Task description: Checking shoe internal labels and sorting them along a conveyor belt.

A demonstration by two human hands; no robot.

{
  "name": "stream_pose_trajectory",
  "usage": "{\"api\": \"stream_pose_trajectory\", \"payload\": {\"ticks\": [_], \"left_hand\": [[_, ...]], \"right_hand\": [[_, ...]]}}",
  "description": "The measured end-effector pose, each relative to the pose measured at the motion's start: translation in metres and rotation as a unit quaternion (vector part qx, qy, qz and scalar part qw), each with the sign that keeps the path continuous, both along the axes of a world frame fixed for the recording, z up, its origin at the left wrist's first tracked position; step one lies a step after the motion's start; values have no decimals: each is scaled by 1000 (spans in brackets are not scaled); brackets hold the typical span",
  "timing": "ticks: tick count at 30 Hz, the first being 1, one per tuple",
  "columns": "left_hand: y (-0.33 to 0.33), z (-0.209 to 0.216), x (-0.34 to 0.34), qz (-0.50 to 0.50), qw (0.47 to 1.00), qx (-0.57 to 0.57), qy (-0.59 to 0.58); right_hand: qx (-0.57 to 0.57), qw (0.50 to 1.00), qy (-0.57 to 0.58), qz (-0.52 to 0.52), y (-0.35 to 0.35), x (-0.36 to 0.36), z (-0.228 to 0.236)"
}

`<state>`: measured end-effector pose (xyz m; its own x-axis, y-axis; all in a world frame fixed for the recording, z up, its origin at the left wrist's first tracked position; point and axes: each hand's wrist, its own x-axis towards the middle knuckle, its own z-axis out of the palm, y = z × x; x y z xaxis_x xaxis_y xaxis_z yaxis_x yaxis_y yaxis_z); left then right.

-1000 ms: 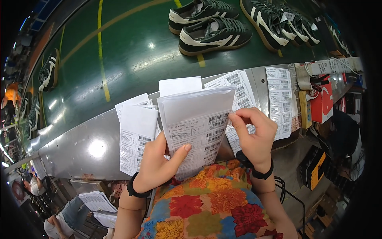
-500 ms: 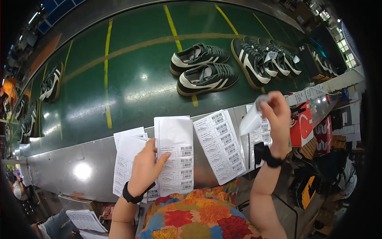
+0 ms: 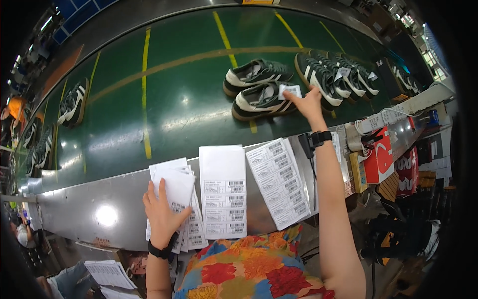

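Note:
My right hand (image 3: 307, 103) reaches over the green belt, with a small white barcode label (image 3: 291, 92) at its thumb. The label lies over the laces of the nearer dark green shoe (image 3: 259, 103), which has white stripes and a white heel. Behind it sits a matching shoe (image 3: 254, 74). My left hand (image 3: 165, 215) rests flat on overlapping label sheets (image 3: 181, 182), its fingers and thumb apart. Between my arms lie a partly peeled label sheet (image 3: 223, 162), blank across its upper part, and a tilted stack of label sheets (image 3: 279, 182).
More shoes stand in a row (image 3: 321, 79) at the right, some tagged with white labels. Other shoes (image 3: 74, 102) are on the belt's left. A metal ledge (image 3: 94, 204) borders the belt. A red box (image 3: 379, 157) and a white power strip (image 3: 398, 110) are at right.
My right hand has moved from above the right-hand sheets, with a curled label, out to the nearer shoe. My left hand has shifted left and down, off the middle sheet.

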<state>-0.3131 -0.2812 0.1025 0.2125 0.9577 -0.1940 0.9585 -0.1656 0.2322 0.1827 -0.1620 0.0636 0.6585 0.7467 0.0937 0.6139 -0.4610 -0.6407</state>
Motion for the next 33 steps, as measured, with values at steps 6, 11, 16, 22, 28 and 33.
{"api": "stream_pose_trajectory", "payload": {"ticks": [6,11,16,22,28,33], "left_hand": [[20,-3,8,68,992,101,-2],[48,18,6,77,997,2,16],[146,19,-72,77,992,70,-75],[312,-19,-212,167,971,166,53],[425,10,-274,315,915,146,208],[474,19,-279,326,905,44,270]], "right_hand": [[95,993,25,66,-52,-60,32],[60,969,61,233,-85,-138,34],[-44,932,34,358,-84,-190,28],[-174,918,11,355,-73,-214,38],[-203,923,6,328,-66,-217,38],[-224,927,24,301,-61,-223,39]]}}
